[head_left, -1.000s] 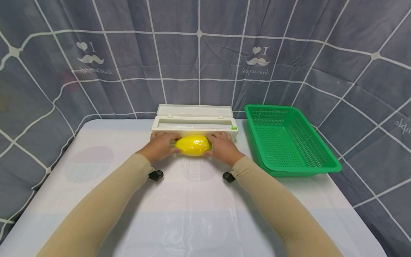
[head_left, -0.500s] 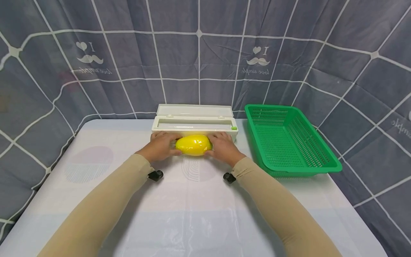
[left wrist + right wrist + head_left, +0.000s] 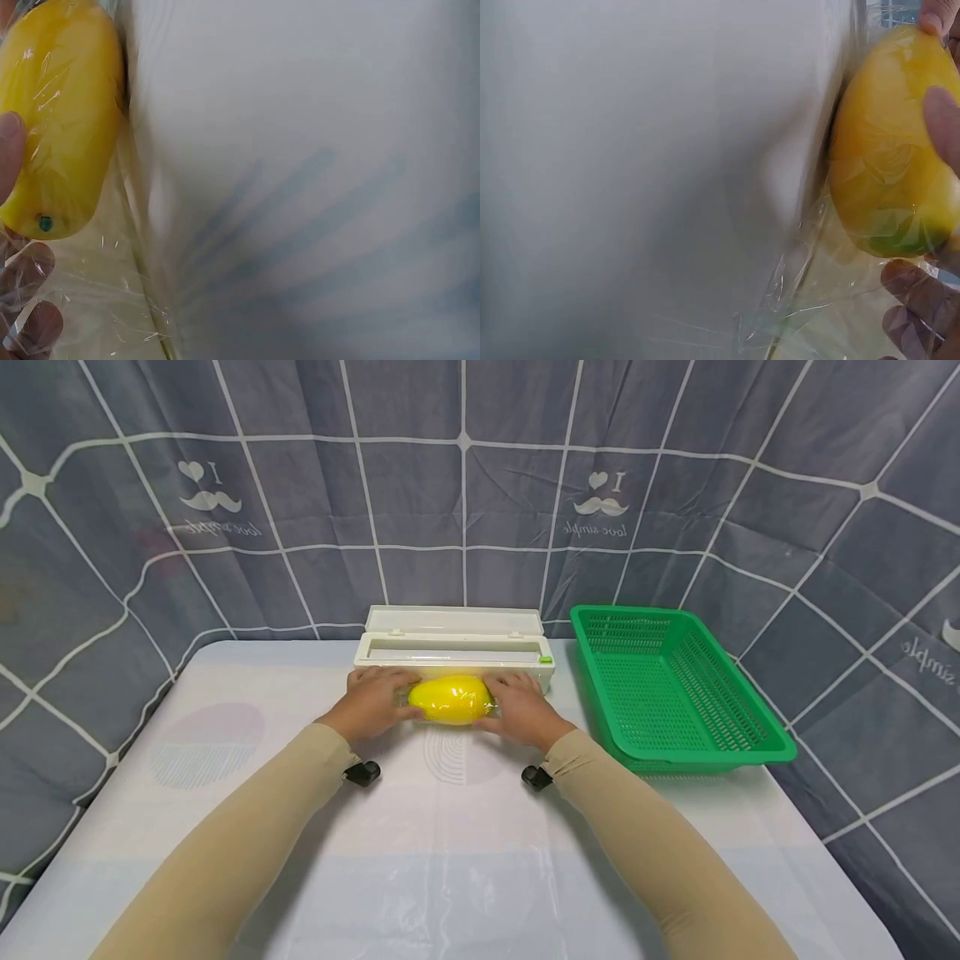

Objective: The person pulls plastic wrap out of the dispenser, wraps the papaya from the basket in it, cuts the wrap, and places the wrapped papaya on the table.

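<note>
A yellow mango (image 3: 450, 700) lies sideways between both hands, wrapped in clear cling film (image 3: 795, 300) that catches the light. My left hand (image 3: 378, 700) holds its left end; in the left wrist view the thumb (image 3: 9, 150) lies against the mango and the other fingers show through the film. At the other end my right hand (image 3: 522, 706) does the same, its thumb (image 3: 943, 124) on the mango beside a green tip. Right behind the hands stands a white cling film dispenser (image 3: 453, 642), lid raised, with a green slider (image 3: 546, 659) at its right end.
A green plastic basket (image 3: 622, 727) with slotted sides stands at the right of the table. The table has a pale printed cover (image 3: 465, 877). A grey checked curtain (image 3: 412, 493) hangs close behind and on both sides.
Both hands stay at the mango's ends. The fingers shift slightly, and clear film shows more plainly beside the mango's right end. Dispenser and basket stay put.
</note>
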The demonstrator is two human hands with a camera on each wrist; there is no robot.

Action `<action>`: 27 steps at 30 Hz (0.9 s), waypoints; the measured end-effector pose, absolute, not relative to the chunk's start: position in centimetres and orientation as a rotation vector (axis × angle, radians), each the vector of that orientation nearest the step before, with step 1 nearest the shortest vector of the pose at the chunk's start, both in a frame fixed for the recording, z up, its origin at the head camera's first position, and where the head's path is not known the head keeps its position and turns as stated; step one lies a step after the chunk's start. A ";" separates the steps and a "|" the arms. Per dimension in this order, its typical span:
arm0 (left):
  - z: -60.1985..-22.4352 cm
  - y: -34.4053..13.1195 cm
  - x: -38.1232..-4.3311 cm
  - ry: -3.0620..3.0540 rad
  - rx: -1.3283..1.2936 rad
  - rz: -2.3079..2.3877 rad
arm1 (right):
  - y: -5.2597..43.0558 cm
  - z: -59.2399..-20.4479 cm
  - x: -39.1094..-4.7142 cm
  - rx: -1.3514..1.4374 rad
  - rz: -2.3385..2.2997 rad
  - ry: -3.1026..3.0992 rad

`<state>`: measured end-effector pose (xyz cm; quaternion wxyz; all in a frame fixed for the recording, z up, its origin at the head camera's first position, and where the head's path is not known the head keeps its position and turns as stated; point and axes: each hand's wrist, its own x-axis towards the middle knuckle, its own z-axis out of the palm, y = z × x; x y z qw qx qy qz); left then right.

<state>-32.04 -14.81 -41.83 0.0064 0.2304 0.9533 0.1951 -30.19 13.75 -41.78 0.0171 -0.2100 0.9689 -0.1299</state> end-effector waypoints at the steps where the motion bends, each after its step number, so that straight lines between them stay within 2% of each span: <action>1: -41.8 -14.9 -32.0 2.989 0.718 0.599 | 13.8 -41.8 -30.2 -0.655 -0.410 3.011; 27: -42.4 -15.9 -31.9 3.019 0.730 0.479 | 14.0 -41.7 -30.1 -0.659 -0.500 2.993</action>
